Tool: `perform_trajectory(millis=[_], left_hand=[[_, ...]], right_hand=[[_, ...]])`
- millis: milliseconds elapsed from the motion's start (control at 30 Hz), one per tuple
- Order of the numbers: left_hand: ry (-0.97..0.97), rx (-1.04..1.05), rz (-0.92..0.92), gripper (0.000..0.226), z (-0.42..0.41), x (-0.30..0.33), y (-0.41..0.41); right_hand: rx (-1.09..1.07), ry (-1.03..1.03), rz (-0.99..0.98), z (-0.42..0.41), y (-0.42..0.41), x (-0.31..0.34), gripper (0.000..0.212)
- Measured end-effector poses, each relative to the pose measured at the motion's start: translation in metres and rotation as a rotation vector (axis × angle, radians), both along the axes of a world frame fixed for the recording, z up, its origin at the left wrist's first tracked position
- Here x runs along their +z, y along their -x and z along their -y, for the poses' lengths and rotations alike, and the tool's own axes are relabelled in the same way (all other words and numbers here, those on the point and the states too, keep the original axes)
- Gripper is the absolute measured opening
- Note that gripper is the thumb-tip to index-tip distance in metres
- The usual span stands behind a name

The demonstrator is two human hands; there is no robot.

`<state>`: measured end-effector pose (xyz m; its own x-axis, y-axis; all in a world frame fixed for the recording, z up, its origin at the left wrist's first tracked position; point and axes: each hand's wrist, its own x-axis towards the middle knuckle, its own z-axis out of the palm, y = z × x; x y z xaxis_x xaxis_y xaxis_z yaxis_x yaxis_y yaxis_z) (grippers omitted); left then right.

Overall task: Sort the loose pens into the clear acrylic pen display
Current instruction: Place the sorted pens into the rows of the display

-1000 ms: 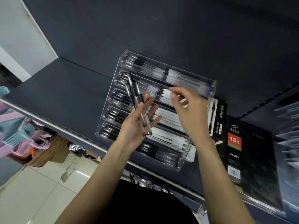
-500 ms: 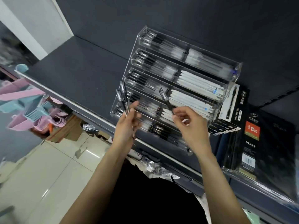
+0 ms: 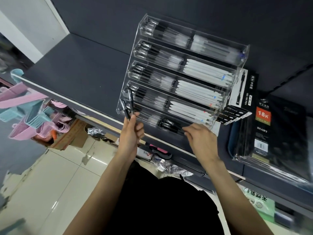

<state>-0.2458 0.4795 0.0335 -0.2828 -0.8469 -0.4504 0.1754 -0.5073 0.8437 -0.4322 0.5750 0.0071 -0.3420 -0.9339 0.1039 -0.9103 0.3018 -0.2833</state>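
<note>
A clear acrylic pen display [image 3: 243, 53] with several stepped rows stands on a dark shelf, filled with black-capped pens on the left and white pens on the right. My left hand [image 3: 131, 133] grips two or three loose pens [image 3: 128, 107] that point up in front of the display's lower left corner. My right hand [image 3: 201, 138] reaches into the lowest row, fingertips pinched on a black pen [image 3: 174, 128] lying there among others.
A pen box [image 3: 243, 89] and a wrapped black diary pack [image 3: 274, 131] sit right of the display on the shelf [image 3: 81, 68]. Pink and blue plastic items [image 3: 28, 112] hang at the left. Tiled floor and clutter lie below the shelf edge.
My right hand took one pen from the left hand's bundle and carried it down to the lowest row. The left hand sank lower. The camera view shifted, so the display appears higher and to the right.
</note>
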Motion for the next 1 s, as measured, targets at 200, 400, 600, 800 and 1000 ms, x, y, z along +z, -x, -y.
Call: perform_trajectory(millis=[200,400,600,800,1000], left_hand=[[-0.007,-0.007,0.002,0.023,-0.004,-0.001,0.003],[-0.005,0.039,0.047,0.028,-0.006,0.001,0.005],[-0.042,0.015,0.157,0.030,-0.008,-0.001,0.004],[-0.036,-0.091,0.085,0.028,-0.017,-0.005,0.014],[0.044,-0.313,0.167,0.026,-0.033,-0.002,0.031]], right_hand=[[0.033,-0.054,-0.065,0.004,0.002,-0.001,0.016],[-0.042,-0.176,-0.143,0.014,-0.001,-0.001,0.007],[-0.084,-0.206,-0.198,0.016,-0.010,0.003,0.016],[-0.056,0.140,0.382,0.011,-0.034,0.040,0.017],[-0.211,0.049,1.039,0.033,-0.042,0.042,0.022]])
